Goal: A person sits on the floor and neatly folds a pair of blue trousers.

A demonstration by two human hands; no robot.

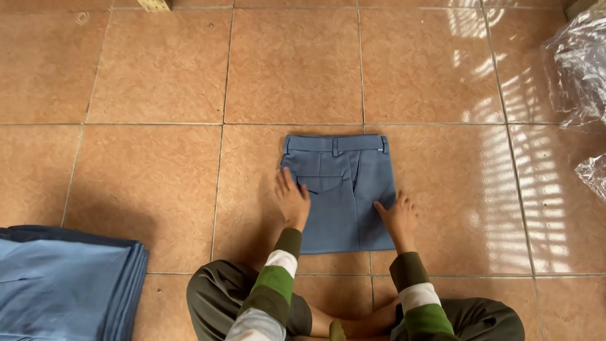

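Hands flat, nothing gripped: left hand (291,201) and right hand (396,216) press palms-down on folded blue trousers (341,189), probably smoothing the fold | trousers lie on tiled floor (158,69) | blue fabric stack (66,284) well left; clear plastic bags (581,69) far right

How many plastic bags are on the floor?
2. One clear plastic bag lies at the top right; a second bag lies just below it at the right edge. More may be out of view.
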